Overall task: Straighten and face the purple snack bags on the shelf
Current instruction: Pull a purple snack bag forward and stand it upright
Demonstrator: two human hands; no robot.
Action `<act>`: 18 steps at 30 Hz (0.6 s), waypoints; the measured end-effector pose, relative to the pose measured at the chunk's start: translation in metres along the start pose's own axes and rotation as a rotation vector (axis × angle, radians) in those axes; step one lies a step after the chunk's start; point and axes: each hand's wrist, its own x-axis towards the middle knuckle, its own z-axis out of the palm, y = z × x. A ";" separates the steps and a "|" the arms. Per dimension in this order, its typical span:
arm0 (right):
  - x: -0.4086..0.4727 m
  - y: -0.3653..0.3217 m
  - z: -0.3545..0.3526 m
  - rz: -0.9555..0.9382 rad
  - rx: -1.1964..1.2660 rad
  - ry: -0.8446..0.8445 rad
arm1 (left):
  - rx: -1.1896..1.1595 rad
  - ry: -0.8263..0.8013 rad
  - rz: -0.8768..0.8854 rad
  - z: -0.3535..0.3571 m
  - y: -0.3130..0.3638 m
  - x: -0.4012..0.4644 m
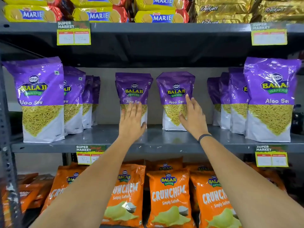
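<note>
Purple Aloo Sev bags stand on the grey middle shelf (164, 139). Two stand upright far back in the middle: a left one (133, 89) and a right one (175, 89). My left hand (131, 120) lies flat, fingers together, against the front of the left middle bag. My right hand (193, 117) is open in front of the right middle bag's right side, fingers spread; contact is unclear. A row of purple bags (41, 99) runs back from the front edge on the left, and another row (269, 99) on the right.
Orange Crunchem bags (169, 198) fill the shelf below. Yellow Marie packs (98, 14) and gold Krackjack packs (230, 10) sit on the shelf above. Price tags (73, 32) hang from the shelf edges. A grey upright post (5, 145) stands at the left.
</note>
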 end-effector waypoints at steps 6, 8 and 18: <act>0.021 0.018 0.023 0.255 0.308 -0.341 | 0.005 -0.523 -0.123 0.014 -0.047 0.004; 0.028 0.025 0.031 0.309 0.363 -0.384 | 0.007 -0.624 -0.113 0.019 -0.053 0.009; 0.064 0.069 0.068 0.527 0.642 -0.480 | -0.112 -0.744 -0.156 0.046 -0.066 0.015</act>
